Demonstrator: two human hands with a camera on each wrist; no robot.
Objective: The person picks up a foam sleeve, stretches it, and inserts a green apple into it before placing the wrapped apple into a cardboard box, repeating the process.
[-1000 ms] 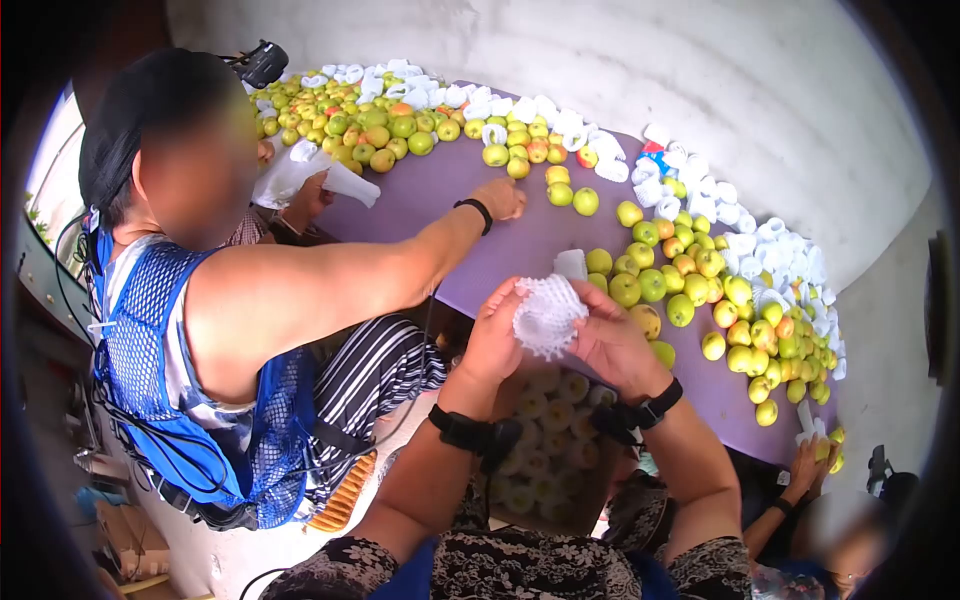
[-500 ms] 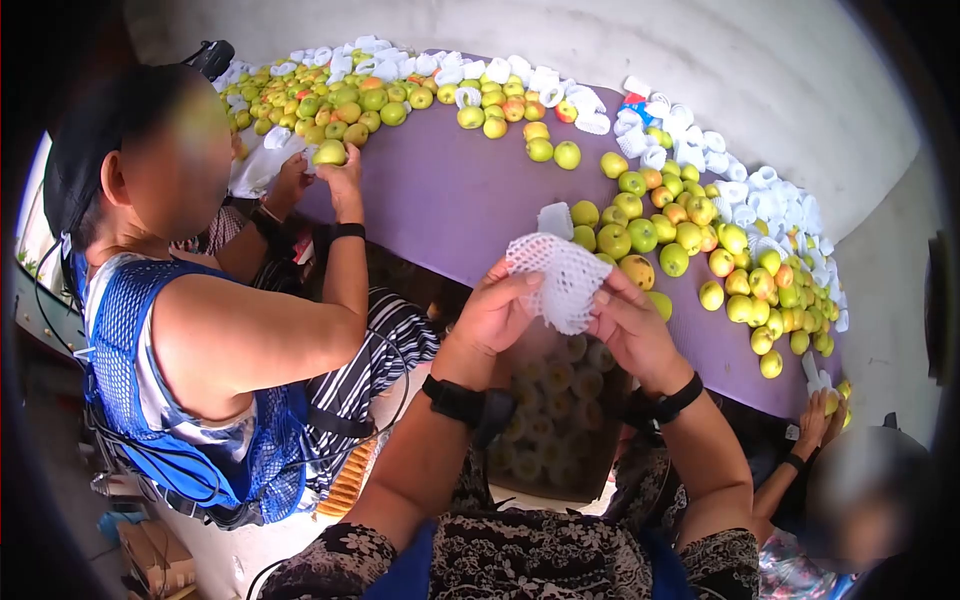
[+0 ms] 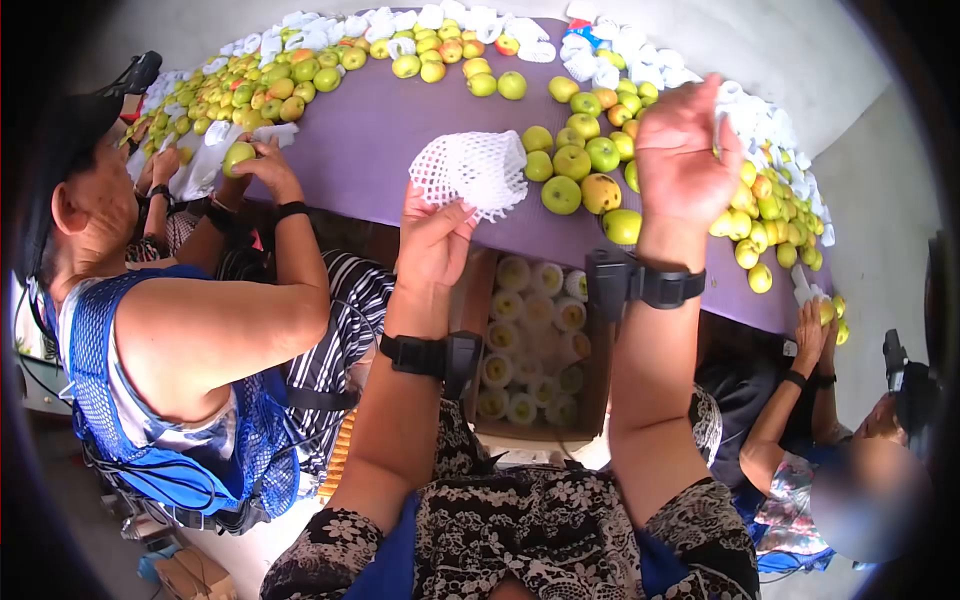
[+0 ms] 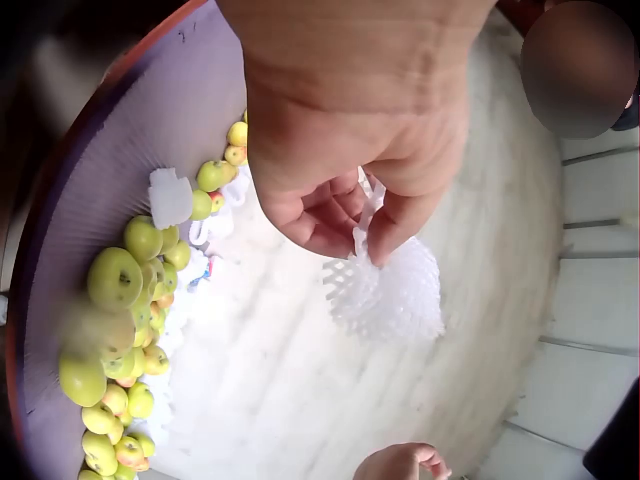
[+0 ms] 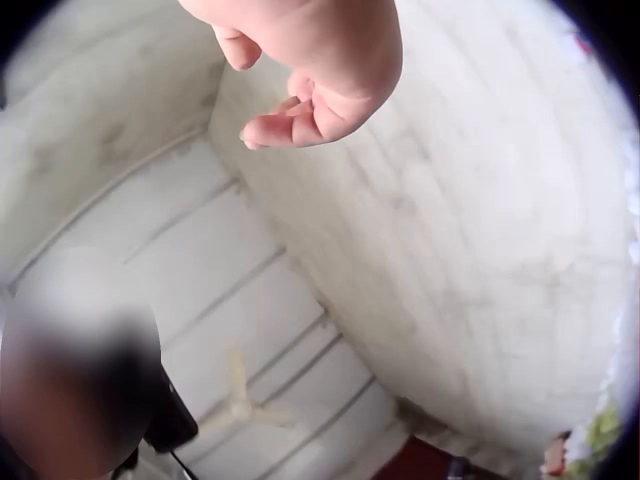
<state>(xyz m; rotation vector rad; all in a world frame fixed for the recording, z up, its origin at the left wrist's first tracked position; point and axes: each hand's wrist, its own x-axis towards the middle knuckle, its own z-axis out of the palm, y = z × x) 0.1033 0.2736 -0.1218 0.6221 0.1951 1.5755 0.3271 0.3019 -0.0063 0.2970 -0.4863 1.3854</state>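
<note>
A white foam net point(image 3: 470, 175) is pinched by its lower edge between the thumb and fingers of my left hand point(image 3: 435, 235), above the table's near edge. The left wrist view shows the net point(image 4: 390, 290) hanging from the fingertips of that hand point(image 4: 360, 150). My right hand point(image 3: 688, 155) is raised over the apples point(image 3: 602, 153), palm showing and fingers loosely bent, holding nothing. In the right wrist view the same hand point(image 5: 320, 70) has nothing between its thumb and fingers.
The purple table point(image 3: 370, 130) bears many apples and foam nets along its far side. Below its near edge stands a box point(image 3: 590, 400) of netted apples. At the left a person point(image 3: 200, 340) holds an apple point(image 3: 239, 158); another person point(image 3: 790, 440) works at the right.
My right hand has let go of the foam net and moved up and right. My left hand has moved left and up with the net. The head view has shifted, bringing the box into clearer sight.
</note>
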